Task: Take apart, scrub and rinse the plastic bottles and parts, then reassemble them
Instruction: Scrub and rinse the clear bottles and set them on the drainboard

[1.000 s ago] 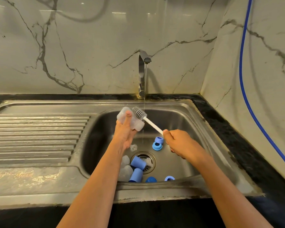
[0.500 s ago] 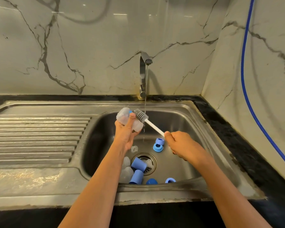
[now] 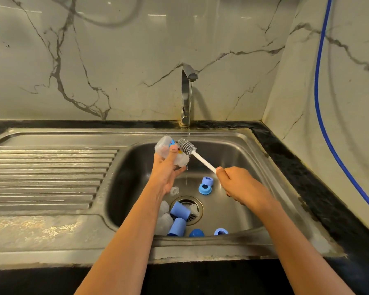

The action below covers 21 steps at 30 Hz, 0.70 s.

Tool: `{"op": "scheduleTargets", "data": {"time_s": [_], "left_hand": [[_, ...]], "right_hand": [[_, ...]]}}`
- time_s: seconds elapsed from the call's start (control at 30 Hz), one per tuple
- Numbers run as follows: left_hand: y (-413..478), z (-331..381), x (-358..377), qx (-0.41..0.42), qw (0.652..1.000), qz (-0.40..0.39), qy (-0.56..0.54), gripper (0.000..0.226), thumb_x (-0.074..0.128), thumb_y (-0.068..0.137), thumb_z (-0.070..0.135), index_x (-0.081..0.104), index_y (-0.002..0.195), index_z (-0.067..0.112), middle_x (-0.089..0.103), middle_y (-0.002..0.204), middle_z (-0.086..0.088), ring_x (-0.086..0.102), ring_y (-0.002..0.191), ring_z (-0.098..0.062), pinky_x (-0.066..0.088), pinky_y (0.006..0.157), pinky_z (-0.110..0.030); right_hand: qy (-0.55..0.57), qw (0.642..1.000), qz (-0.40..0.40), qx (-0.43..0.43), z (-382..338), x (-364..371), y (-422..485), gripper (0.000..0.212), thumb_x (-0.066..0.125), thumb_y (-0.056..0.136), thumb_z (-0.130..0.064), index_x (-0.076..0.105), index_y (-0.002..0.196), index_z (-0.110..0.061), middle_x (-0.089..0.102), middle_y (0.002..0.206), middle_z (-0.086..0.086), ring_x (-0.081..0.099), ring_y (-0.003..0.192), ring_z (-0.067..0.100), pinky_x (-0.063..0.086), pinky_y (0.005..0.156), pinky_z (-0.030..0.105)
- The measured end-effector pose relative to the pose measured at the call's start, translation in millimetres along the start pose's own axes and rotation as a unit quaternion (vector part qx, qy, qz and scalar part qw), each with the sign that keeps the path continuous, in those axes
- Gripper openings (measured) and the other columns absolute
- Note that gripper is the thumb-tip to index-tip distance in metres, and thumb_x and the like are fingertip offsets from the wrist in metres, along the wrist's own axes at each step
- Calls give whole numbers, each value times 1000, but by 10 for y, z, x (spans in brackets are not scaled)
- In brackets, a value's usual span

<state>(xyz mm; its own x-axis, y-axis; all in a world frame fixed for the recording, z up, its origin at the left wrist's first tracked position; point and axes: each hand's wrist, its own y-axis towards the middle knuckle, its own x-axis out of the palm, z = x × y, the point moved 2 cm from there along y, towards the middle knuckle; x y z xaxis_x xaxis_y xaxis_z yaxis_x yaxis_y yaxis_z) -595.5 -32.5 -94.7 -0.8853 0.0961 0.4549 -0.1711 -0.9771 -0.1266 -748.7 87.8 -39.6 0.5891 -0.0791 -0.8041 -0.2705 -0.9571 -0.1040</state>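
Your left hand [image 3: 165, 170] grips a clear plastic bottle [image 3: 170, 153] above the sink [image 3: 254, 150] basin; your right hand [image 3: 235, 183] clasps the white handle of a brush [image 3: 186, 146], bristles against the bottle. Beside it falls the tap [image 3: 186, 92] stream; blue caps [image 3: 205, 185] lie below.

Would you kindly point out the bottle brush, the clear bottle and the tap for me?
bottle brush [image 3: 187, 147], head view, on the grey bristle head.
clear bottle [image 3: 162, 143], head view, on its rounded upper end.
tap [image 3: 185, 94], head view, on its upright metal pipe.
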Motion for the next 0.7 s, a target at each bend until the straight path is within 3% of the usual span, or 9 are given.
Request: {"op": "scheduleTargets", "data": {"time_s": [0.13, 0.27, 0.33, 0.43, 0.53, 0.7], "left_hand": [[-34, 19, 47, -19, 999, -29, -17, 50, 60, 93, 27, 41, 138, 15, 58, 128, -12, 60, 114, -30, 52, 93, -50], [-27, 95, -32, 9, 994, 38, -98, 37, 60, 91, 28, 49, 124, 13, 62, 118, -10, 62, 107, -25, 51, 94, -48], [-24, 120, -64, 22, 992, 58, -113, 30, 61, 91, 24, 52, 117, 12, 63, 110, -8, 63, 100, -21, 54, 88, -44], [-51, 116, -35, 29, 997, 32, -71, 48, 65, 87, 24, 49, 129, 9, 64, 116, -10, 64, 105, -24, 56, 82, -40], [-77, 80, 34, 7, 1000, 0, -22, 64, 69, 75, 31, 48, 133, 12, 64, 120, -11, 63, 111, -30, 54, 87, -47], [-17, 121, -79, -1, 985, 85, -149, 47, 61, 91, 22, 44, 134, 9, 60, 119, -13, 62, 107, -30, 50, 95, -53]], "right_hand": [[-1, 1000, 16, -10, -10, -19, 27, 47, 25, 104, -39, 45, 64, -24, 49, 64, 0, 44, 54, 11, 38, 53, 24], [17, 999, -38, -14, -22, -39, -46, 46, 28, 103, -41, 45, 66, -18, 47, 59, 0, 37, 43, 8, 34, 45, 21], [6, 999, -48, -20, -41, -8, -61, 47, 27, 103, -41, 46, 67, -17, 48, 58, 1, 37, 42, 10, 34, 44, 21], [-13, 1000, -10, -22, -48, 16, -9, 48, 26, 104, -37, 47, 66, -15, 48, 61, 1, 40, 49, 12, 35, 49, 24], [-14, 1000, 20, -19, -29, -4, 37, 48, 25, 104, -37, 46, 65, -20, 49, 62, 0, 42, 51, 12, 37, 50, 24], [-4, 998, -54, -11, -15, -20, -28, 47, 27, 103, -39, 47, 67, -17, 48, 58, 1, 37, 43, 10, 32, 43, 21]]}}
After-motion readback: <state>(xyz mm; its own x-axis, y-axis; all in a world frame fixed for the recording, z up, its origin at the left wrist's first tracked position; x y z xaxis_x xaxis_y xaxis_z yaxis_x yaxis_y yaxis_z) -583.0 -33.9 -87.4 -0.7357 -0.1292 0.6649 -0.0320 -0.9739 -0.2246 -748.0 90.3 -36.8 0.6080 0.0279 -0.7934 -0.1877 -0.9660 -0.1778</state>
